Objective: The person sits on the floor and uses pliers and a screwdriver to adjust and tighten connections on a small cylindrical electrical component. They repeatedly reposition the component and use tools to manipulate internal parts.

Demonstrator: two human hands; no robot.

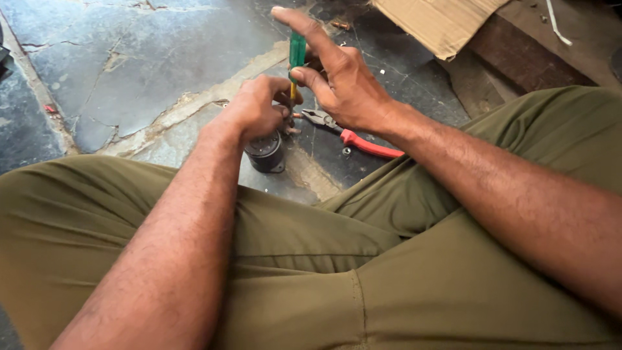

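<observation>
My right hand [340,78] grips a screwdriver with a green handle [297,53], held upright with its shaft pointing down. My left hand [259,107] is closed over the top of a small black cylindrical part [265,154] that stands on the stone floor. The screwdriver's tip goes down between my left fingers and is hidden there. Both hands are close together above the part.
Red-handled pliers [353,138] lie on the floor just right of the part, with a small metal nut [346,151] beside them. A piece of cardboard [434,23] lies at the upper right. My legs in olive trousers [389,272] fill the foreground. The floor [129,58] is cracked stone.
</observation>
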